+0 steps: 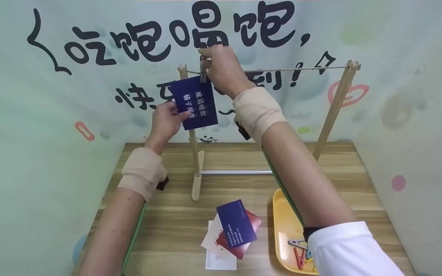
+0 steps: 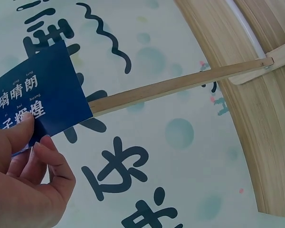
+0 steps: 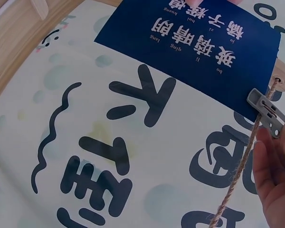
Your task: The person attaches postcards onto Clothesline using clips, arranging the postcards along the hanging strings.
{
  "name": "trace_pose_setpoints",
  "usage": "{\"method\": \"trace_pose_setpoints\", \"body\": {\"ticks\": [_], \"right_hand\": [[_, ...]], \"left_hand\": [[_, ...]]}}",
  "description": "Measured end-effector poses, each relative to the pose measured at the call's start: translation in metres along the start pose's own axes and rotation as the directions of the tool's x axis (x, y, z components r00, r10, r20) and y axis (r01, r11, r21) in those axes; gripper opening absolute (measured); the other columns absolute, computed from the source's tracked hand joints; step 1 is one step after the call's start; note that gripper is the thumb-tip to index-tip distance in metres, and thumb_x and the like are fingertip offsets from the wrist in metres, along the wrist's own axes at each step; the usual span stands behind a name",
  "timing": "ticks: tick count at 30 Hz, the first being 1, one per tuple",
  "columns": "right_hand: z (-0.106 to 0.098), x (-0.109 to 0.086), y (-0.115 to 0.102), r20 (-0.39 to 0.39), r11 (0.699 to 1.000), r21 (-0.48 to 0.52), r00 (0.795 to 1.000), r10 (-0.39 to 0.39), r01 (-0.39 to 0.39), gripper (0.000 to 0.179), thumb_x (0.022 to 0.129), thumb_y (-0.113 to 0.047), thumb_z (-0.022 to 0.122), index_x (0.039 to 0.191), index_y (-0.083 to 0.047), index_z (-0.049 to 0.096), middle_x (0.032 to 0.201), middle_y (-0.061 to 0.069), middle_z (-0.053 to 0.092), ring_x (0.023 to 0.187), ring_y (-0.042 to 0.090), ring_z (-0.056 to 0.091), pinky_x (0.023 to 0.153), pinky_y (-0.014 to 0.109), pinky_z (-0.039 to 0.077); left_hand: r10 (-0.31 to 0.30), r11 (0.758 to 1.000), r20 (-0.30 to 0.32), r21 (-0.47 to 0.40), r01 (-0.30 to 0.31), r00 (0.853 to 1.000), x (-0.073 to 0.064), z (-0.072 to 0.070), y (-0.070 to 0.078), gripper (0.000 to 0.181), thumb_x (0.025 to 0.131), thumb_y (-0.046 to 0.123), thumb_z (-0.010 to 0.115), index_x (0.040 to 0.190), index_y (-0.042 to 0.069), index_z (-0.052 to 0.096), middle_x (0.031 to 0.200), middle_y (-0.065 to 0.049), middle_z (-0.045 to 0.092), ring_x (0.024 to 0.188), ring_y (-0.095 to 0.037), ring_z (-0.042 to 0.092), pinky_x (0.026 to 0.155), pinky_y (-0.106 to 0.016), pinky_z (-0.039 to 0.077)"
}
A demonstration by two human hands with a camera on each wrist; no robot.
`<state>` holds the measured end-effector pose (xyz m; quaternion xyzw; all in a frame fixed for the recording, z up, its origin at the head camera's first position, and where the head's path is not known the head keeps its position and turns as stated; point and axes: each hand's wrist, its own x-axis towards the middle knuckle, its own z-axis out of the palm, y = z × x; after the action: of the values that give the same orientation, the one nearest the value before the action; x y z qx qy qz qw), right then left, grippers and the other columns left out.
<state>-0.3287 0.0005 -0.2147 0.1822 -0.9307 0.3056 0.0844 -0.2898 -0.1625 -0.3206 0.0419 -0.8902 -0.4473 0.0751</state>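
My left hand pinches the left edge of a dark blue card with white characters, thumb on the printed face. My right hand holds a grey clothespin by its handle end, above the card. In the right wrist view, the clothespin sits over the card's corner and the twine. The card hangs slightly tilted in front of the frame's left post, as the left wrist view shows.
Twine runs between two wooden posts, the right post leaning outward. A white rod joins them low down. Several cards lie overlapped on the wooden table. A yellow tray holds colored clothespins, partly hidden by my right arm.
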Motion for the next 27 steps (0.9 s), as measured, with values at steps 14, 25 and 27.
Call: {"method": "trace_pose_setpoints", "body": {"ticks": [14,25,27], "right_hand": [[-0.005,-0.016,-0.001,-0.073,0.997,-0.051,0.996,-0.054,0.051,0.049,0.102,-0.017,0.055,0.15,-0.01,0.045,0.147,0.006,0.048,0.13,0.013,0.055,0.108,0.014,0.043],[0.005,-0.056,-0.008,-0.156,0.996,-0.032,0.984,-0.09,0.086,0.051,0.097,-0.014,0.064,0.146,-0.011,0.05,0.15,0.008,0.041,0.14,0.02,0.043,0.115,0.024,0.038],[0.006,-0.064,-0.008,-0.165,0.995,-0.021,0.982,-0.096,0.094,0.051,0.097,-0.014,0.064,0.145,-0.011,0.051,0.15,0.009,0.042,0.139,0.021,0.043,0.115,0.025,0.039]], "left_hand": [[-0.044,0.995,0.009,-0.085,0.044,0.999,-0.01,0.003,-0.006,0.04,0.092,0.014,0.072,0.127,-0.002,0.059,0.118,-0.022,0.071,0.109,-0.031,0.07,0.077,-0.024,0.049],[-0.044,0.983,-0.053,-0.182,0.034,0.998,-0.026,0.011,-0.006,0.053,0.093,0.016,0.071,0.141,0.006,0.049,0.133,-0.019,0.061,0.119,-0.031,0.062,0.101,-0.041,0.052],[-0.038,0.984,-0.063,-0.178,0.027,0.997,-0.031,0.013,-0.006,0.056,0.093,0.016,0.071,0.144,0.007,0.047,0.137,-0.019,0.058,0.122,-0.031,0.06,0.102,-0.041,0.051]]}}
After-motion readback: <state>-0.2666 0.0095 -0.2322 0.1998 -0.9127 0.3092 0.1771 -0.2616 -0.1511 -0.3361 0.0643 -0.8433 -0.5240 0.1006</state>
